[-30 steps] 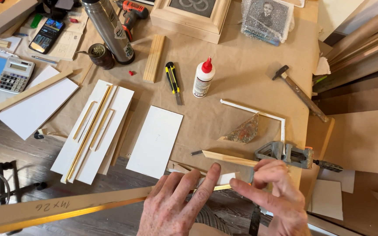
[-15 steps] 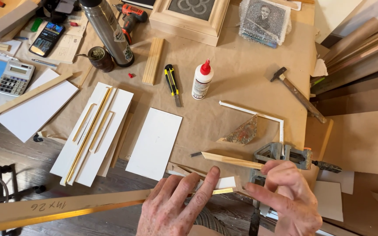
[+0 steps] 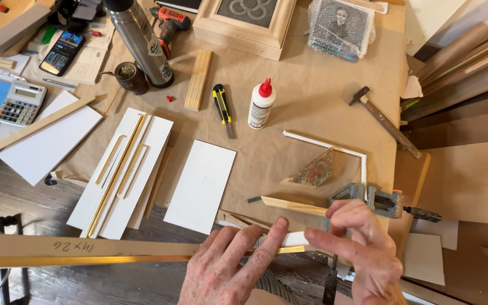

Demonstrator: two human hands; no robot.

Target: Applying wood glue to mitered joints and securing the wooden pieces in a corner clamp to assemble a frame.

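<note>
A long wooden moulding strip with a gold edge (image 3: 86, 253) runs from the left edge to the bottom middle. My left hand (image 3: 230, 268) lies flat on its right end, fingers spread and pressing down. My right hand (image 3: 362, 248) pinches the strip's white-tipped end (image 3: 295, 240) between thumb and forefinger, right beside a grey metal corner clamp (image 3: 377, 199). A second wooden strip (image 3: 292, 204) lies in the clamp, and a thin white L-shaped frame corner (image 3: 340, 149) sits just beyond it.
On the brown paper lie a glue bottle (image 3: 261, 103), a yellow-black utility knife (image 3: 222, 107), a hammer (image 3: 384, 120), white boards with gold strips (image 3: 122, 172), a white panel (image 3: 200, 185), a steel flask (image 3: 139, 39), a calculator (image 3: 21, 103), a phone (image 3: 62, 52) and a wooden frame (image 3: 247, 25).
The long strip has slid slightly left and my left fingers have stretched further over its end. My right hand has closed in on the strip's tip by the clamp.
</note>
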